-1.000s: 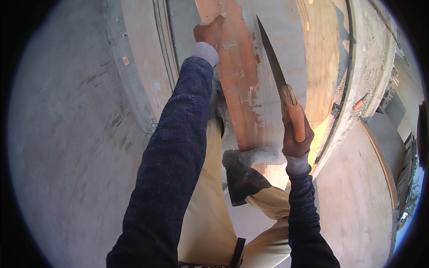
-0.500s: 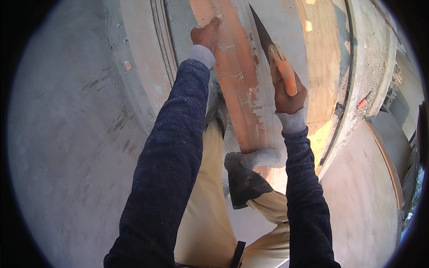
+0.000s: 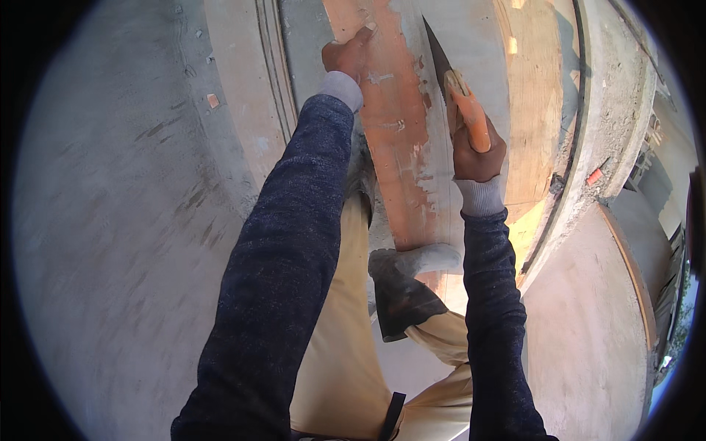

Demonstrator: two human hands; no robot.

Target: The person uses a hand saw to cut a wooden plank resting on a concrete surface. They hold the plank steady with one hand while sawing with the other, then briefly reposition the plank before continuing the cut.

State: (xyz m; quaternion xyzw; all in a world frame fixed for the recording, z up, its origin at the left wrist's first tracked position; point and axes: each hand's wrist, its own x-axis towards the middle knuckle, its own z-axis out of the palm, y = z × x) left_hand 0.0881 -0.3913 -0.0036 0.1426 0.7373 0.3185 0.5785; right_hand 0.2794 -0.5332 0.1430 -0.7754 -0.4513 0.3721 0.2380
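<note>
A worn plank [image 3: 397,140], its left part coated orange and its right part pale grey, runs away from me. My left hand [image 3: 347,55] is closed around the plank's left edge near the far end, thumb lying on the orange face; the other fingers are partly hidden. In my right hand [image 3: 479,156] is a handsaw [image 3: 437,55], gripped by its orange handle [image 3: 474,121]. The dark, pointed blade slants up and left over the pale part of the plank; whether it touches the wood I cannot tell. A grey-smeared boot [image 3: 412,283] rests on the near end.
Beside the plank on the right lie a light wooden board [image 3: 533,110] and a rough concrete edge [image 3: 614,95]. Further long boards [image 3: 243,81] lie to the left on the dusty concrete floor [image 3: 118,220]. Small red brick bits [image 3: 595,176] are scattered about.
The view has shifted slightly, so the plank and my left hand appear a little further right. The saw's tip sits slightly lower and further right. Both grips stay the same.
</note>
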